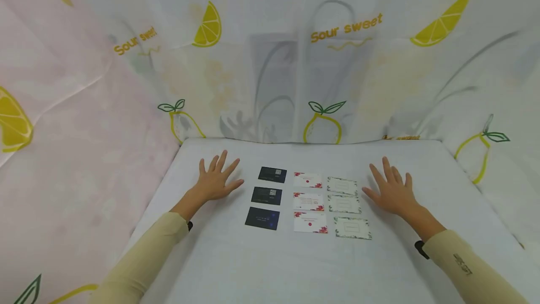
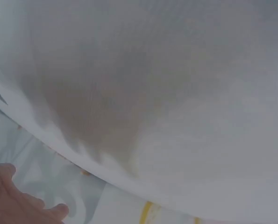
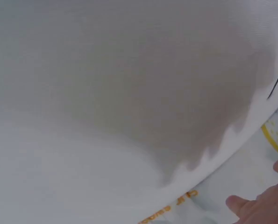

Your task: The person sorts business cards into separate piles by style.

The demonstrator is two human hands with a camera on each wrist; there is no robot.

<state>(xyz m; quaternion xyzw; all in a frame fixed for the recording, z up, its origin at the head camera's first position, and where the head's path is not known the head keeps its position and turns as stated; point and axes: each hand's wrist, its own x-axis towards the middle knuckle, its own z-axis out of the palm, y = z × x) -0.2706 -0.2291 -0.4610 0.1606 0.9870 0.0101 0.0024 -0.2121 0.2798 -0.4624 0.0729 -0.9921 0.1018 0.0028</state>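
Note:
My left hand (image 1: 214,182), fingers spread and straight, is to the left of a column of three dark cards (image 1: 266,196) and holds nothing. On the other side, my right hand (image 1: 394,193) is spread too, its thumb near a column of three white cards with green leaf borders (image 1: 344,204). Between these columns lie three white cards with red flowers (image 1: 308,201). In the left wrist view, part of the left hand (image 2: 17,200) shows with its shadow on the white cloth; the right wrist view shows the right hand (image 3: 265,205) likewise. No cards appear in either wrist view.
A white cloth (image 1: 295,266) covers the table. Behind it hangs a curtain (image 1: 278,79) printed with lemons and lettering, and a pinkish curtain part (image 1: 84,135) borders the left side. Both wrists wear a black band.

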